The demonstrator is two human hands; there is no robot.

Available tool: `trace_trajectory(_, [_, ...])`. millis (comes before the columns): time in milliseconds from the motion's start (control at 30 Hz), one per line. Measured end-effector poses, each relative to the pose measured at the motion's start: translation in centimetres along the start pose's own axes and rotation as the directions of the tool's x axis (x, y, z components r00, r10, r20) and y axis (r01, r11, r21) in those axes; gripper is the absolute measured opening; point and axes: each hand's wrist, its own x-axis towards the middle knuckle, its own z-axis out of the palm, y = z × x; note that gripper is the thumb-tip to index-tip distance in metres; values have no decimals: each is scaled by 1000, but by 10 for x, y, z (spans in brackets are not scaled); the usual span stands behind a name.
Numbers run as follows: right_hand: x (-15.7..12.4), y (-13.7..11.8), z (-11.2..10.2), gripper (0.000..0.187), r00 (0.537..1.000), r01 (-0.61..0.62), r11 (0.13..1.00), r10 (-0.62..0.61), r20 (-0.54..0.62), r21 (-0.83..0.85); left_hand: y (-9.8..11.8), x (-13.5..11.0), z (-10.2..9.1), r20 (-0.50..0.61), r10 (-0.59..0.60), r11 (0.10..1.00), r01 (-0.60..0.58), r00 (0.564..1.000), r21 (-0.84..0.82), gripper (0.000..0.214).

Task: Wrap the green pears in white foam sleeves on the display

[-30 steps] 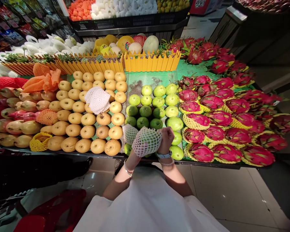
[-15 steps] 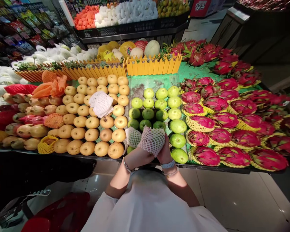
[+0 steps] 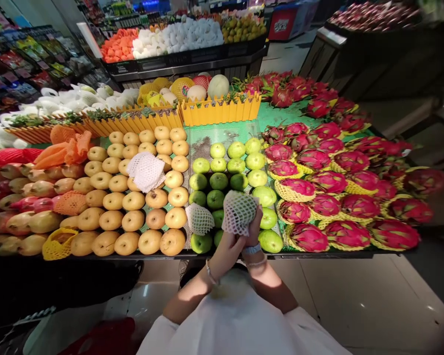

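Note:
A green fruit in a white foam net [image 3: 240, 212] stands upright between my two hands, over the rows of bare green fruit [image 3: 218, 181]. My right hand [image 3: 254, 229] wraps around its right side and underside. At its lower end my left hand [image 3: 227, 249] is closed against the net, its fingertips partly hidden. Another green fruit in a white net [image 3: 200, 220] lies just to the left on the display, apart from both hands. Around them the bare fruit sits in rows on a green mesh mat [image 3: 240, 129].
Left of the green fruit lie brown pears [image 3: 132, 200], with an empty-looking white net [image 3: 146, 171] on top. Dragon fruit [image 3: 333, 182] in yellow nets fills the right. A yellow picket fence [image 3: 220, 111] borders the back. Pomegranates [image 3: 44, 222] lie at far left.
The wrapped fruit now stands more upright, its green showing through the net. My left hand has shifted right and down to its lower end. The whole view has shifted slightly.

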Motion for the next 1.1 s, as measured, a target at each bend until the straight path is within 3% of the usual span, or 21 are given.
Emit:
trace_trajectory(67, [11, -9, -1, 62, 998, -11, 996, 17, -66, 93, 2, -7, -11, 68, 21, 995, -14, 997, -94, 46])
trace_trajectory(133, [18, -15, -4, 58, 989, -3, 976, 35, -143, 217, 4, -7, -25, -74, -14, 953, -9, 997, -303, 39])
trace_trajectory(200, [14, -14, -7, 52, 979, 27, 950, 37, -199, 310, 8, -1, -33, -229, -165, 819, 4, 959, -574, 39])
trace_trajectory(233, [9, -11, -7, 51, 978, 43, 943, 28, -208, 330, 11, 4, -35, -241, -251, 725, 18, 938, -688, 43])
trace_trajectory(333, [-16, 2, 0, 50, 986, 132, 958, -101, -133, 255, 23, 18, -31, -113, -392, 502, 110, 913, -858, 54])
trace_trajectory(400, [-32, 8, 8, 48, 968, 248, 957, -250, -6, 150, 28, 22, -25, -119, -448, 466, 117, 886, -877, 55])
trace_trajectory(500, [-43, 5, 14, 38, 872, 436, 899, -433, 228, 37, 24, 21, -23, -231, -499, 510, 67, 835, -858, 51])
trace_trajectory(600, [-38, -6, 12, 38, 824, 466, 885, -438, 361, 9, 17, 15, -31, -308, -462, 586, 26, 832, -810, 54])
trace_trajectory(667, [-32, -14, 9, 57, 826, 431, 902, -397, 400, 5, 16, 11, -38, -348, -356, 701, 1, 867, -713, 53])
trace_trajectory(733, [-28, -19, 8, 75, 812, 424, 905, -361, 459, -39, 20, 8, -45, -402, -174, 870, -51, 899, -490, 46])
trace_trajectory(800, [-28, -19, 11, 69, 820, 399, 911, -305, 484, -102, 26, 7, -49, -444, 1, 970, -109, 896, -218, 39])
trace_trajectory(900, [-33, -5, 19, 34, 959, 123, 992, -112, 262, -27, 30, 10, -50, -538, 126, 984, -173, 833, -37, 32])
trace_trajectory(933, [-35, 2, 21, 28, 985, 24, 999, -31, 171, 47, 29, 11, -49, -573, 145, 978, -205, 807, -41, 31])
trace_trajectory(1000, [-37, 16, 22, 27, 994, -103, 983, 97, 49, 151, 23, 11, -47, -599, 171, 960, -269, 783, -79, 41])
trace_trajectory(1033, [-37, 22, 22, 27, 992, -126, 978, 125, 12, 168, 18, 10, -45, -574, 177, 953, -286, 799, -104, 53])
trace_trajectory(1100, [-37, 28, 20, 27, 988, -142, 972, 150, -27, 187, 7, 6, -41, -453, 154, 957, -247, 878, -152, 84])
